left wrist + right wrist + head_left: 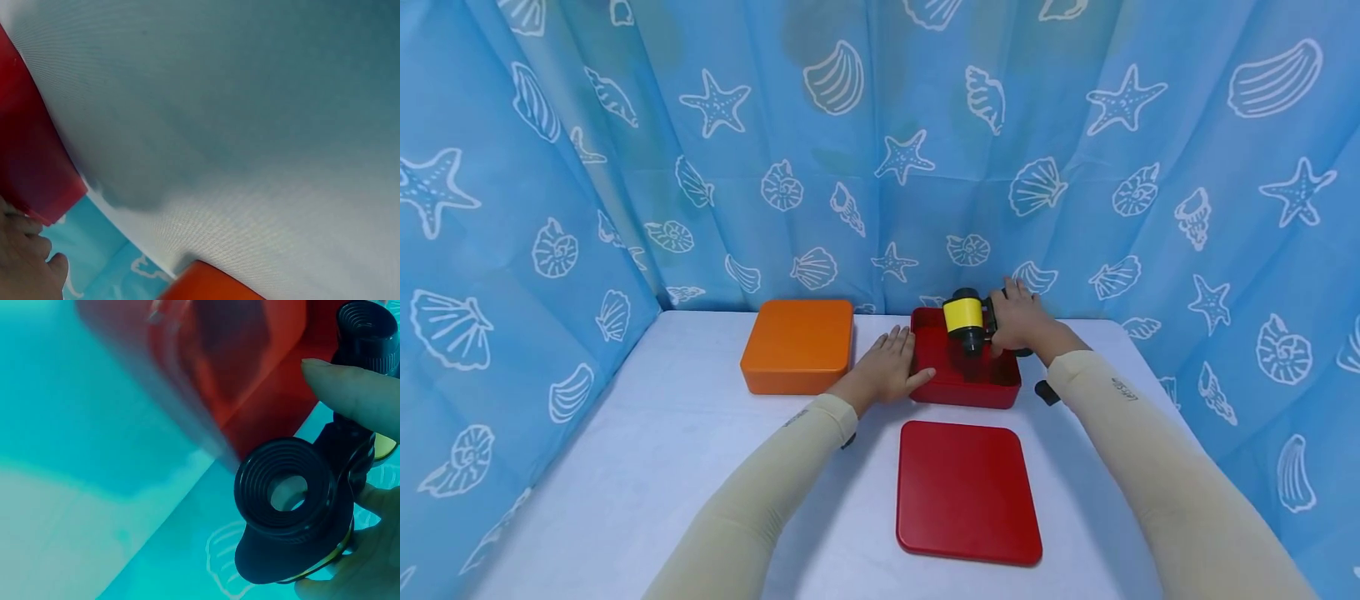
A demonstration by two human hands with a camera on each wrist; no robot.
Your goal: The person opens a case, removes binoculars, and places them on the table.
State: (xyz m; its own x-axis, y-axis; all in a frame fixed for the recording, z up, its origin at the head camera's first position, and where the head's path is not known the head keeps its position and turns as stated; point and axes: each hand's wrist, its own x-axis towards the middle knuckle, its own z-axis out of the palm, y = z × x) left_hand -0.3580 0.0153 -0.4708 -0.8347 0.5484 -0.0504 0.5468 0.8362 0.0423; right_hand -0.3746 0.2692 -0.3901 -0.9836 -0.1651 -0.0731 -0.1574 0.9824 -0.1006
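My right hand (1018, 317) grips a pair of black and yellow binoculars (964, 317) over the open red box (966, 395). In the right wrist view the thumb lies across the middle of the binoculars (284, 487), with fingers beneath and one eyecup facing the camera. The red box (262, 419) is just beyond them, blurred. My left hand (886, 371) rests against the box's left side, fingers straight and pointing away, thumb along the near corner. Its fingertips show at the red wall (37, 150) in the left wrist view.
A red lid (967, 492) lies flat on the white table (647, 467) in front of the box. Left of my left hand sits a closed orange box (799, 346). A blue curtain (880, 208) with shells and starfish hangs behind the table's far edge.
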